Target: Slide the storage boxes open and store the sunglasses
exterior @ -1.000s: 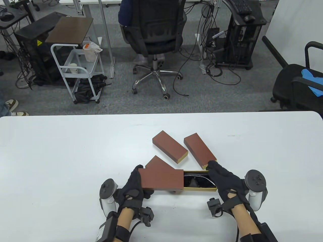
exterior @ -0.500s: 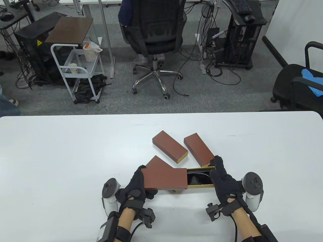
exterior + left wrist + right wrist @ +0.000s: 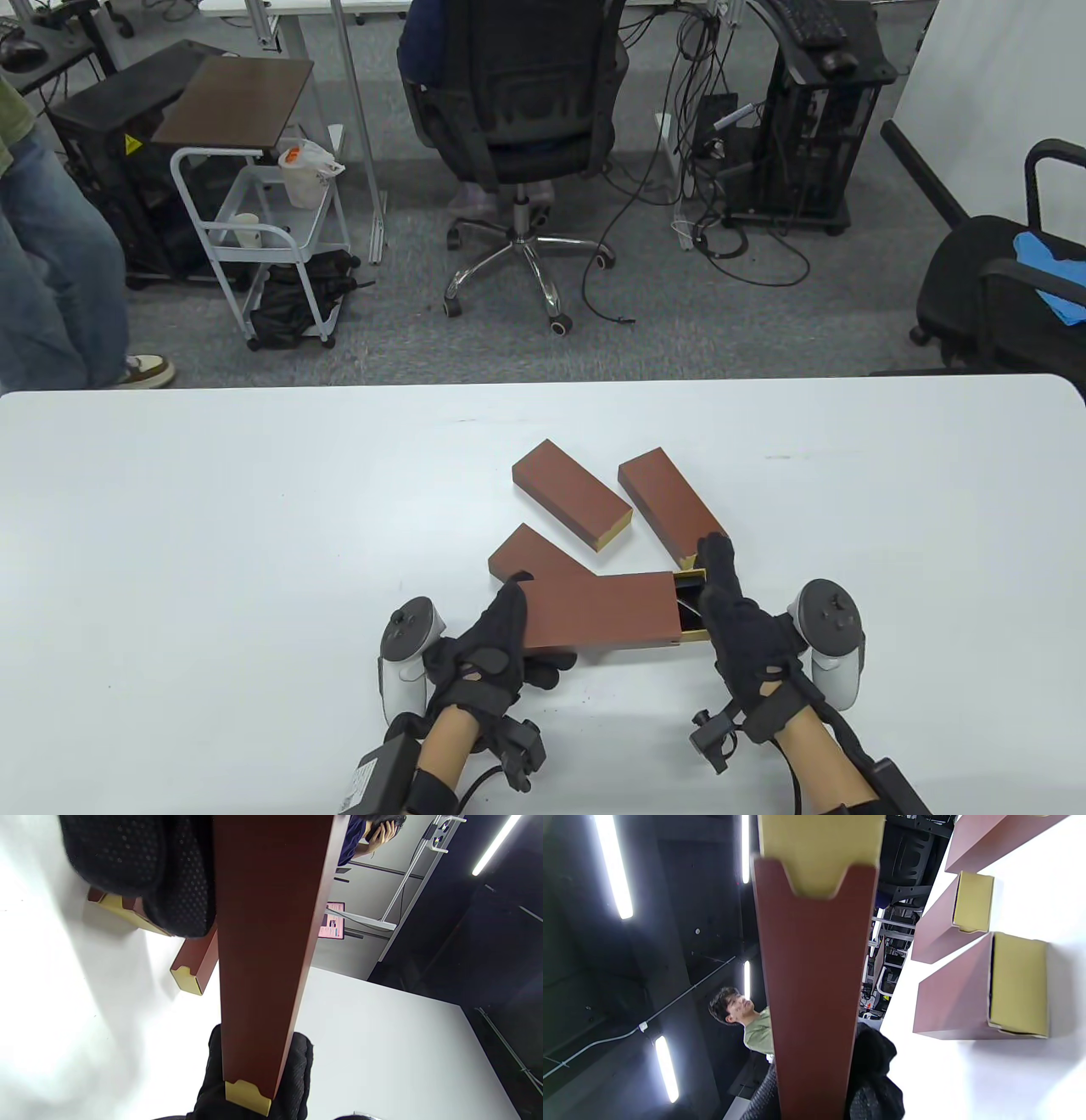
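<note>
A brown storage box sleeve (image 3: 598, 613) lies near the table's front edge. Its gold inner tray (image 3: 691, 607) sticks out only a little at the right, with a dark sliver of the sunglasses (image 3: 685, 604) showing inside. My left hand (image 3: 517, 632) grips the sleeve's left end, fingers over the top and thumb underneath. My right hand (image 3: 721, 586) presses straight fingers against the tray's right end. The left wrist view looks along the sleeve (image 3: 263, 942) to the gold tray end (image 3: 247, 1096), backed by the right glove. The right wrist view shows the sleeve (image 3: 810, 984) and tray (image 3: 821, 849).
Three more brown boxes lie just behind: one at the centre (image 3: 573, 495), one to the right (image 3: 673, 507) close to my right fingertips, and one partly under the held sleeve (image 3: 530, 553). A person in jeans (image 3: 51, 255) stands beyond the table's far left corner.
The gold tray with the sunglasses has slid left into the sleeve until only a short end shows. Both hands and the box shifted right. A person walked in at far left.
</note>
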The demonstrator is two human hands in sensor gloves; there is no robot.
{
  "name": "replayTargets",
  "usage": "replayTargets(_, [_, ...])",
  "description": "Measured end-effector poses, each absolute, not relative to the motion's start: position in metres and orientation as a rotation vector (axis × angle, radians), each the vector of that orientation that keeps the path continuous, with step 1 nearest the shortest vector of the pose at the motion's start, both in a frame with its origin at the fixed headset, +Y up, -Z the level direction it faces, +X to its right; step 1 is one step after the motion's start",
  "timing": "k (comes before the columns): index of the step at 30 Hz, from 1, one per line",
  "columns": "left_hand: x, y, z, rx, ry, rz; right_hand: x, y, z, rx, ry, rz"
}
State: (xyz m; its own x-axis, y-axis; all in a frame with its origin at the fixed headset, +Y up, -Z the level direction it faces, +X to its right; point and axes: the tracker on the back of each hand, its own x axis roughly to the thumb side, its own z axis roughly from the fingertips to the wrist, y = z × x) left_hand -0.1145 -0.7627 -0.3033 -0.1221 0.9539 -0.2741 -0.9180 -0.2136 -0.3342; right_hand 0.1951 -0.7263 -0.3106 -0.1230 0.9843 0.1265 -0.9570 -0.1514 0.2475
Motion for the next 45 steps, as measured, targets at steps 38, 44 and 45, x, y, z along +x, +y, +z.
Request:
replayTargets(38, [-0.104,-0.769,-0.308,-0.501,-0.137,1.328,0.145,-0.702,-0.291,0.818,-0.1,2.833])
replayTargets(44, [-0.115,-0.752,-0.307,-0.246,-0.068,1.097,0.181,-0.708,-0.304,0.599,-0.082,2.893])
replayTargets(45, [-0.117,-0.75,-0.307,-0.227,-0.056,1.079,0.188,-0.709,-0.306,0.562,-0.068,2.895])
